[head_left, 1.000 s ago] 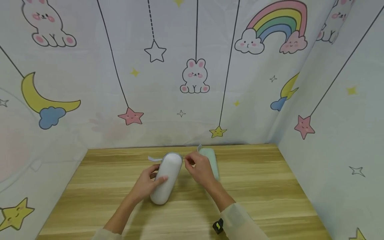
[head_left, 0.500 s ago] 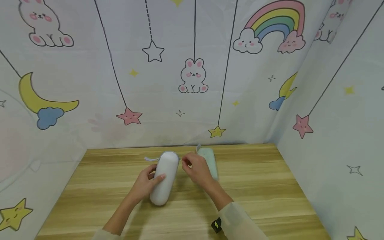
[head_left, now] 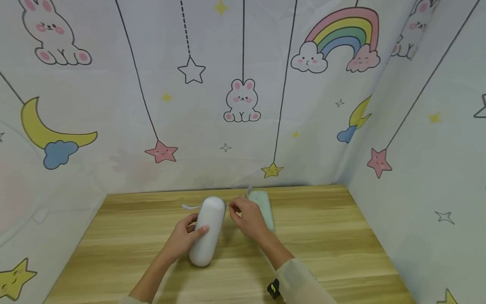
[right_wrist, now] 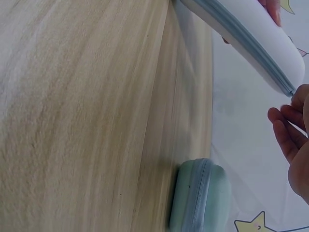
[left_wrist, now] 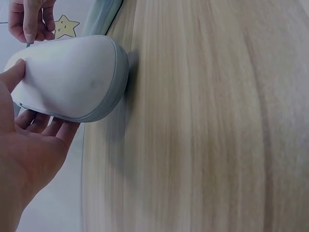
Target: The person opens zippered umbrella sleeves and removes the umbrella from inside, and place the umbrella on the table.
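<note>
A white zippered case (head_left: 208, 236), long and rounded, is held tilted above the table in the head view. My left hand (head_left: 183, 237) grips its left side, thumb on the white top and fingers underneath, as the left wrist view shows. At the far end, my right hand (head_left: 248, 216) pinches the zipper pull, which the fingers mostly cover. The grey zipper band (right_wrist: 251, 48) runs along the case's side in the right wrist view, and it looks closed there. A pale strap (head_left: 191, 207) sticks out left from the far end.
Behind my right hand, a mint green zippered case (head_left: 267, 211) lies on the wooden table (head_left: 322, 240), its strap upright. A small black object (head_left: 274, 289) is beside the right sleeve. Printed cloth walls (head_left: 205, 126) stand behind the table and at both sides.
The head view has shifted slightly. The white case's far end has swung a little left, and my right hand has followed it, still at that end. My left hand keeps its grip.
</note>
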`<state>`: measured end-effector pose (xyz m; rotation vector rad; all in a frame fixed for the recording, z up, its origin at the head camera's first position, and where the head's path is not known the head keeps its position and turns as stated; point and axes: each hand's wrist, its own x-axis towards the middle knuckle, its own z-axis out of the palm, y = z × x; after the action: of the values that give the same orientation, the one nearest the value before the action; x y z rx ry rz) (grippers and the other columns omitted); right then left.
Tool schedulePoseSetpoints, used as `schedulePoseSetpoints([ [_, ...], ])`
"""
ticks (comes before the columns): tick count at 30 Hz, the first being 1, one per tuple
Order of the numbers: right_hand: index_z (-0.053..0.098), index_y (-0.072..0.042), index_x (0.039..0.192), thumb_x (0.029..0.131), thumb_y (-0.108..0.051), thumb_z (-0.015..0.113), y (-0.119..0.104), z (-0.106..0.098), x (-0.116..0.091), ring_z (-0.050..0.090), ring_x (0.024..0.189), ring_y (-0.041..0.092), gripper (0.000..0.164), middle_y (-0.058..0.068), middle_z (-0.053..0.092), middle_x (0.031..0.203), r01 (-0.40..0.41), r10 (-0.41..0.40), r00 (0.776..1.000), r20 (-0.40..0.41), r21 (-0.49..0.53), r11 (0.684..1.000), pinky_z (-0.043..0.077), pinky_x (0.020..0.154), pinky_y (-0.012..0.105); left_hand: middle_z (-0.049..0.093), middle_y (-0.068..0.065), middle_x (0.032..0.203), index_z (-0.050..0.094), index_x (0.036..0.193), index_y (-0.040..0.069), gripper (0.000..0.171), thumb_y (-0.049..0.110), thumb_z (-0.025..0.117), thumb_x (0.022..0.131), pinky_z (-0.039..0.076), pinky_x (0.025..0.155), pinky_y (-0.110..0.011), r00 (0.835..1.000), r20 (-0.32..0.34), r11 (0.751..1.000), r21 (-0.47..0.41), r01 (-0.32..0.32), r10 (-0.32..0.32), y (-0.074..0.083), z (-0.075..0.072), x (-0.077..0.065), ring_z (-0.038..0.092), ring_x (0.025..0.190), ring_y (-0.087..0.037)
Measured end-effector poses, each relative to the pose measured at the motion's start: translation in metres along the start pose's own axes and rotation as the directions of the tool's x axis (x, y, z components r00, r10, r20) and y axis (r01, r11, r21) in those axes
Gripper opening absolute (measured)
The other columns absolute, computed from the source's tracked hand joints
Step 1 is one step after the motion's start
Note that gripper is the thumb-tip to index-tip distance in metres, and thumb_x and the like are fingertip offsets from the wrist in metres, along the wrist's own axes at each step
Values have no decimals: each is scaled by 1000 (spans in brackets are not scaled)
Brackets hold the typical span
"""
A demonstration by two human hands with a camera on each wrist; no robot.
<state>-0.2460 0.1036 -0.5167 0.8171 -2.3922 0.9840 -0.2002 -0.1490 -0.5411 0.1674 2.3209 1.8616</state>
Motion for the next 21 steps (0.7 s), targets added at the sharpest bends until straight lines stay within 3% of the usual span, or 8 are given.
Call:
schedulePoseSetpoints([
  [6, 73, -8, 93, 95, -2, 75, 1, 5, 0, 63, 79, 8, 6, -1, 68, 89, -17, 17, 1000, 17, -10, 1000, 55, 69, 21, 62, -22, 138, 55, 147, -1, 59, 28, 76, 100, 60, 89, -52, 1000, -5, 1000, 12, 9, -9, 1, -2, -2, 71, 114, -34],
  [13, 73, -10, 94, 96, -3, 74, 7, 17, -1, 61, 76, 7, 7, -2, 68, 87, -77, 79, 995, 58, -35, 996, 53, 67, 19, 61, -23, 140, 54, 147, -3, 66, 37, 76, 100, 61, 87, -52, 999, -36, 996, 85, 39, -36, -1, 0, -2, 71, 114, -35],
  [21, 70, -11, 89, 95, -4, 74, 10, 27, -5, 58, 74, 8, 9, -4, 65, 81, -64, 67, 995, 72, -38, 997, 52, 67, 22, 65, -25, 135, 56, 142, -8, 68, 41, 75, 100, 61, 87, -52, 995, -82, 985, 159, 66, -54, -1, 3, -5, 71, 115, -38],
])
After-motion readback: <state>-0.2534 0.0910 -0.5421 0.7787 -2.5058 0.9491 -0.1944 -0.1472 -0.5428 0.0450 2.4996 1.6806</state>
